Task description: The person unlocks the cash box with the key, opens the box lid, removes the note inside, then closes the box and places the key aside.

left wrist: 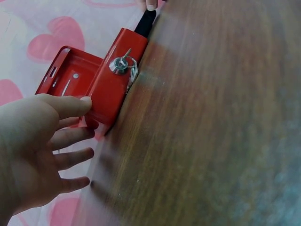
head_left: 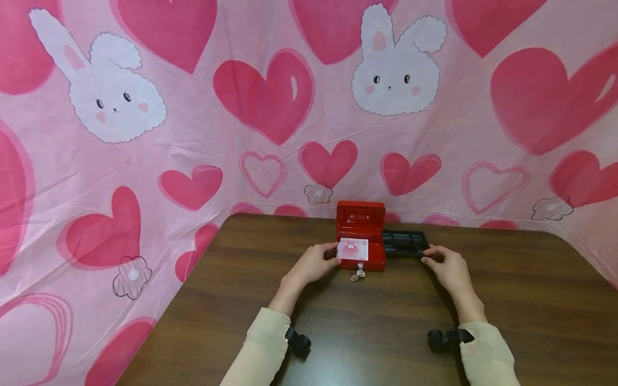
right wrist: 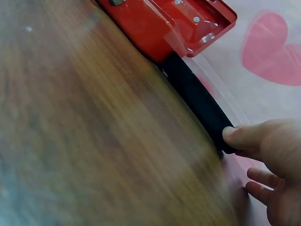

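Note:
A small red cash box [head_left: 362, 265] stands on the table with its lid [head_left: 360, 217] raised. A pink-and-white banknote [head_left: 354, 250] lies across the open box. Keys on a ring [left wrist: 134, 69] hang from the front lock. My left hand [head_left: 316, 262] grips the box's left side, thumb at the front corner in the left wrist view, the other fingers spread. To the right of the box lies a black compartment tray [head_left: 403, 244], its left end against the box. My right hand [head_left: 449, 268] pinches the tray's right end, thumb on its front face in the right wrist view.
The brown wooden table [head_left: 367, 332] extends around the box. Close behind its far edge hangs a pink cloth [head_left: 338, 123] printed with hearts and rabbits. A black camera is strapped to each wrist.

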`<act>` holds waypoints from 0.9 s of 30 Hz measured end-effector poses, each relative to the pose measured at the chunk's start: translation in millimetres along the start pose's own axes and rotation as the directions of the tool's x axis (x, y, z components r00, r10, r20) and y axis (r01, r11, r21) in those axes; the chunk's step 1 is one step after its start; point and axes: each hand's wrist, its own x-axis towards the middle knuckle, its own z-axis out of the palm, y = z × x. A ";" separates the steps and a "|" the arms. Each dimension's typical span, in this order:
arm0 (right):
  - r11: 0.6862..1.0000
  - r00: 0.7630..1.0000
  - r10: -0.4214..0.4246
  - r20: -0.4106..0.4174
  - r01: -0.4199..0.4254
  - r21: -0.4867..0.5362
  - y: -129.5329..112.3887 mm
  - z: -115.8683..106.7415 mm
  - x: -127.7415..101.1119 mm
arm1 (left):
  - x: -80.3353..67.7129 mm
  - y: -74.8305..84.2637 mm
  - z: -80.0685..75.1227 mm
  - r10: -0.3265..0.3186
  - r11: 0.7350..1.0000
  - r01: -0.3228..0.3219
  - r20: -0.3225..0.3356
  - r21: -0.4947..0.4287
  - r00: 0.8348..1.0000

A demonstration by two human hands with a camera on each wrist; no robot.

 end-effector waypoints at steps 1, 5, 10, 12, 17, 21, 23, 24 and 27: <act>1.000 1.000 -0.001 0.005 0.001 0.003 0.5 -0.8 -0.2 | 0.4 -0.1 0.4 0.005 1.000 -0.005 -0.001 0.002 1.000; 1.000 1.000 -0.028 -0.014 0.028 0.010 0.7 -4.1 -0.8 | 0.8 0.3 1.0 0.017 1.000 -0.017 -0.005 0.005 1.000; 0.997 0.995 -0.075 -0.063 0.076 0.017 -3.9 -7.4 1.7 | 0.7 1.1 0.7 0.010 1.000 -0.010 -0.003 -0.005 1.000; 0.996 0.995 -0.081 -0.066 0.083 0.020 -6.2 -8.7 2.7 | 0.7 1.5 0.6 0.007 1.000 -0.007 -0.002 -0.003 1.000; 0.995 0.994 -0.092 -0.060 0.094 0.028 -12.3 -9.9 3.0 | 0.4 1.2 0.4 0.017 1.000 -0.017 -0.007 0.001 1.000; 0.994 0.993 -0.106 -0.061 0.107 0.020 -18.9 -8.6 3.3 | 0.6 0.9 0.3 0.019 1.000 -0.019 -0.009 0.002 1.000; 0.993 0.992 -0.112 -0.057 0.113 0.018 -23.6 -7.2 3.5 | 0.6 0.9 0.3 0.013 1.000 -0.013 -0.006 -0.001 1.000; 0.993 0.992 -0.116 -0.054 0.117 0.020 -26.1 -6.3 3.7 | 0.7 0.9 0.3 0.009 1.000 -0.009 -0.003 -0.002 1.000; 0.990 0.990 -0.136 -0.042 0.137 0.027 -32.1 -2.8 4.9 | 0.7 1.0 0.2 0.006 1.000 -0.006 -0.001 -0.001 1.000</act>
